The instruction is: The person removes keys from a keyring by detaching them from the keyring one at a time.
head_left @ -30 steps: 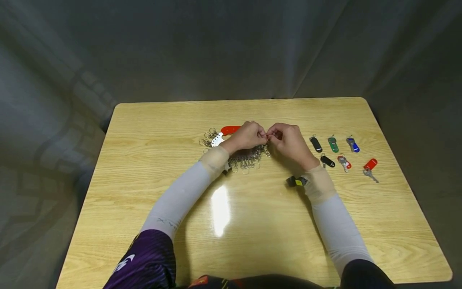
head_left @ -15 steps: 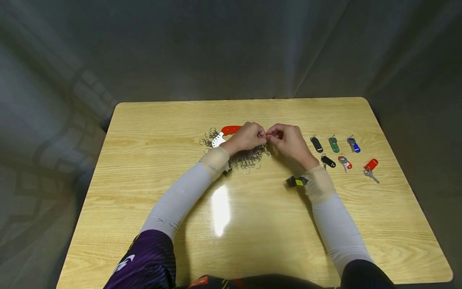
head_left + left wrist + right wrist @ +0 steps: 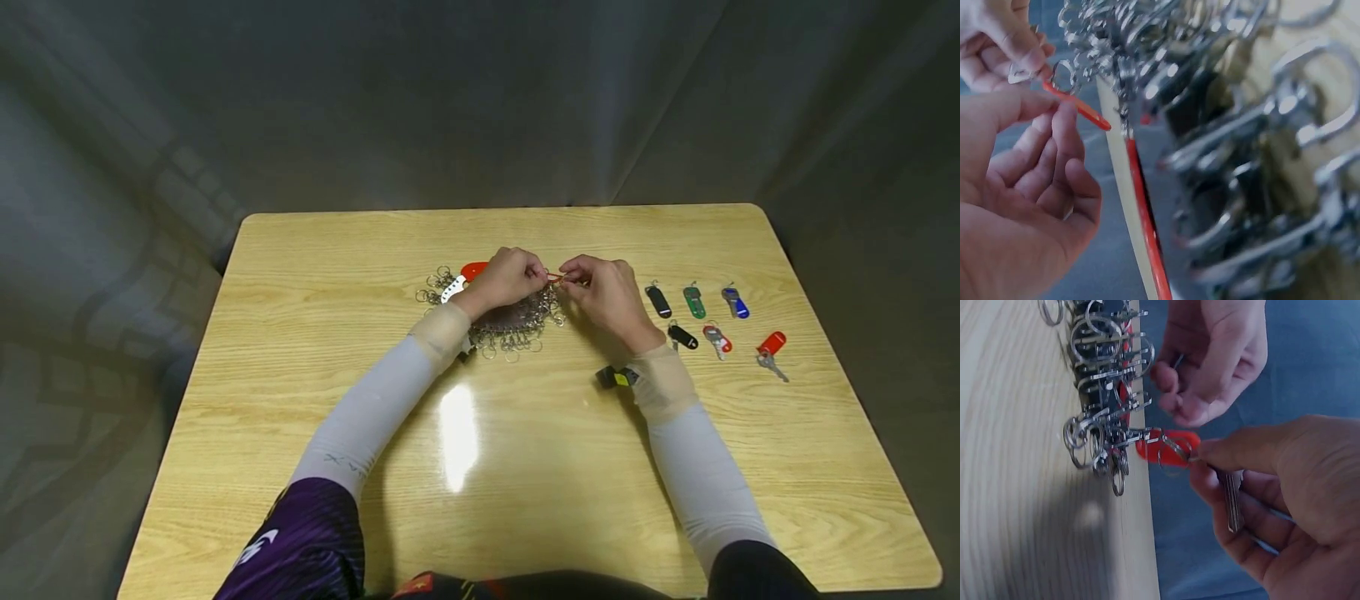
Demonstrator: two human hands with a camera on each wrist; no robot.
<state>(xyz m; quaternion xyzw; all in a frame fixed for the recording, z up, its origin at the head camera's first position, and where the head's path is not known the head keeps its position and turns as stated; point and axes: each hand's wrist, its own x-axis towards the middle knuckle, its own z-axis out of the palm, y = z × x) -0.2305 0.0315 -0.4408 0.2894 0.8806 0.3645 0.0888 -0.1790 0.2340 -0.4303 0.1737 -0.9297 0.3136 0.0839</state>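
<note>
My right hand (image 3: 606, 300) pinches a red key tag (image 3: 1169, 447) at its ring end, with a metal key (image 3: 1233, 503) showing below its fingertips. The tag's ring lies at a clip on the end of a dense row of metal hooks and rings (image 3: 1094, 375). These hang from a white, red-handled key holder (image 3: 475, 270), partly covered by my left forearm. Just left of the tag is my left hand (image 3: 1035, 162). Its thumb and index tips are together, fingers curled; the right wrist view leaves a gap between them and the tag.
Several tagged keys lie on the wooden table (image 3: 300, 375) to the right: two black tags (image 3: 657, 301), a green tag (image 3: 694, 301), a blue tag (image 3: 738, 304) and red tags (image 3: 772, 342). A dark curtain (image 3: 480, 100) hangs behind the table.
My left hand has drawn slightly left, away from the right fingertips. More of the red key tag now shows between my hands. The keys on the right stay put.
</note>
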